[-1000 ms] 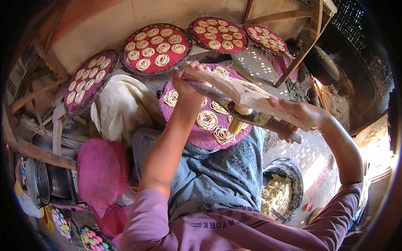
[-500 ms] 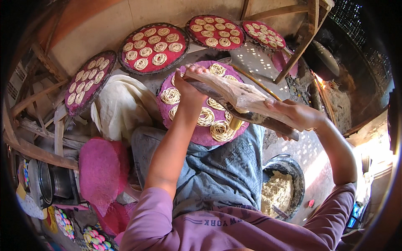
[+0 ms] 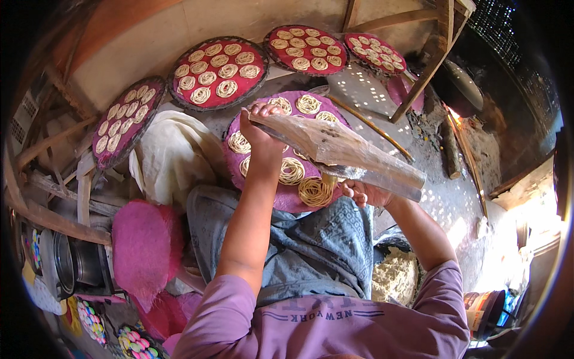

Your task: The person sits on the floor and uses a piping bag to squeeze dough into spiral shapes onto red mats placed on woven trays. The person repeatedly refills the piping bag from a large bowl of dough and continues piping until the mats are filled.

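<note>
My left hand [image 3: 262, 122] grips the left end of a wooden press [image 3: 329, 143], two long pieces angled down to the right, with a brass cylinder [image 3: 328, 178] underneath. Pale noodle strands [image 3: 314, 194] hang below the cylinder and coil on a pink cloth-covered round tray [image 3: 236, 173], among several other coils [image 3: 308, 103]. My right hand [image 3: 365, 193] is under the press's right part with curled fingers, partly hidden by the wood; what they hold cannot be seen clearly.
Several red or purple trays of coils [image 3: 218, 72] lean behind. Left are draped white cloth [image 3: 167, 155], pink cloth [image 3: 146, 245] and metal pots [image 3: 84, 263]. Right are a stick [image 3: 376, 131], wood-fired stove with dark pan [image 3: 457, 90] and a tub of pale dough [image 3: 394, 275].
My right hand has left the top of the press and moved down and left beneath it. The press has shifted slightly left, and the noodle coil below the cylinder has grown.
</note>
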